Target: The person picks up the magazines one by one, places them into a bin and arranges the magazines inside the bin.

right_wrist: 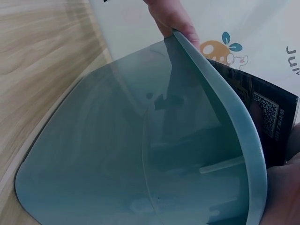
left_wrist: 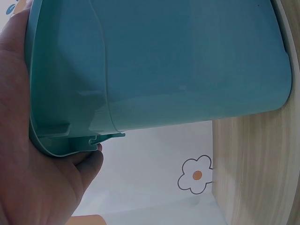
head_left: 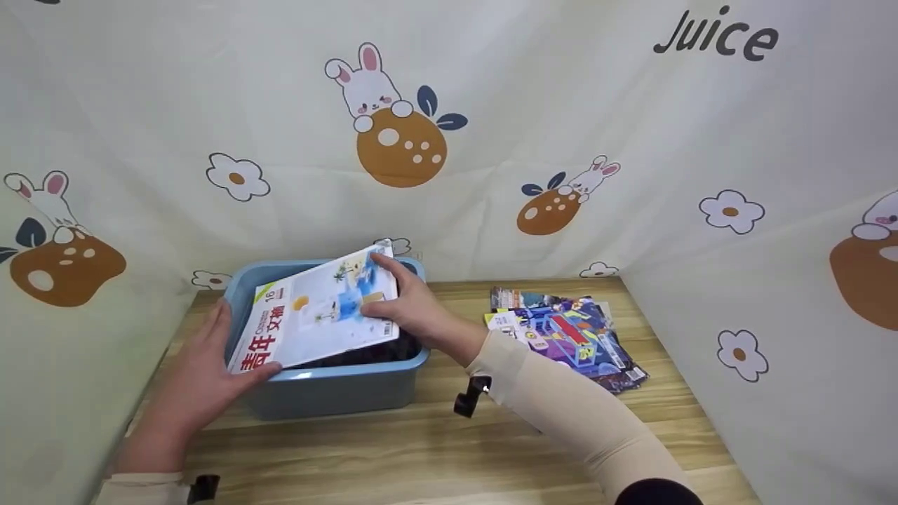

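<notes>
**Magazine going over a blue bin**

Magazine is lying tilted across the open top of the blue bin, its red-lettered spine end hanging past the near-left rim and its far corner lifting above the back edge. The right hand is gripping it, fingers spread over the cover and the thumb tucked at the edge; the right wrist view is showing the dark back cover pressed against the bin's rim. The left hand is cupping the bin's left corner, palm against the wall and fingers curled under the lip, as the left wrist view is showing.

The magazine is looking thin, light and floppy, with a glossy cover that is likely slippery, so a hold near the spine or a flat palm over the middle would probably be keeping it from sagging. The bin is looking stiff, smooth plastic and is best held by its rim.

A stack of other magazines is lying on the wooden worktop, well to the right of the bin.
</notes>
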Action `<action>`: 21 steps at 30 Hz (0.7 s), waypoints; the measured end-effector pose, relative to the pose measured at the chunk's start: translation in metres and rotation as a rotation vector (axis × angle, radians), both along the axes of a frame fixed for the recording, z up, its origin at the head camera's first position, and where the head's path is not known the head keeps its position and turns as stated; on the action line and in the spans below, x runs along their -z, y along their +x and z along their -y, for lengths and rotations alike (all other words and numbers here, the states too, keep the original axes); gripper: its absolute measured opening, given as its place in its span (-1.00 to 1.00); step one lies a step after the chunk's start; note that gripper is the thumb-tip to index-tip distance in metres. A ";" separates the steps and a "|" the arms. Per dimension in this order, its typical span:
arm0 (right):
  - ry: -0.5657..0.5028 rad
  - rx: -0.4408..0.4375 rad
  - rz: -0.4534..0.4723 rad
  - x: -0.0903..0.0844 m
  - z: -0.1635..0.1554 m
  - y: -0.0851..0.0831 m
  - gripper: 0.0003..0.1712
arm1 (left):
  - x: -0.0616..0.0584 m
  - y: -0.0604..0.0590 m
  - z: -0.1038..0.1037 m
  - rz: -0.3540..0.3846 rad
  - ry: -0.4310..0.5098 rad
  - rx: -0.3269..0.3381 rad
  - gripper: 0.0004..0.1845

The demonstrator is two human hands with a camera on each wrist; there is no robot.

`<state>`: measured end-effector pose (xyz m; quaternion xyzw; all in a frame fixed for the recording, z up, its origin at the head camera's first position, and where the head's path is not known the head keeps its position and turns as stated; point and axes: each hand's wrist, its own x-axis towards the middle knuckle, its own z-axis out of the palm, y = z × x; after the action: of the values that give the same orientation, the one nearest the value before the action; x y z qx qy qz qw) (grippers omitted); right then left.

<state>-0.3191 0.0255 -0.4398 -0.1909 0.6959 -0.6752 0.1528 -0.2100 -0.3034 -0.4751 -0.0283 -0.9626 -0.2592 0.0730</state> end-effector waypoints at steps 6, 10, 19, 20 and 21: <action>-0.010 -0.021 0.010 0.001 0.001 -0.001 0.19 | 0.000 0.001 0.000 0.002 0.002 0.002 0.53; -0.026 -0.049 0.019 0.001 0.001 -0.002 0.15 | 0.000 0.000 0.000 0.008 -0.002 0.001 0.53; -0.081 -0.064 0.058 0.000 0.004 -0.001 0.02 | 0.002 -0.001 0.002 0.016 -0.027 0.002 0.50; -0.085 -0.068 0.060 0.000 0.005 -0.001 0.02 | 0.002 -0.001 0.002 0.016 -0.027 0.002 0.50; -0.079 -0.068 0.056 0.000 0.005 0.000 0.02 | 0.002 -0.001 0.002 0.015 -0.030 0.002 0.50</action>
<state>-0.3191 0.0200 -0.4394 -0.2015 0.6573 -0.7016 0.1874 -0.2107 -0.3059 -0.4772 -0.0286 -0.9669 -0.2451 0.0652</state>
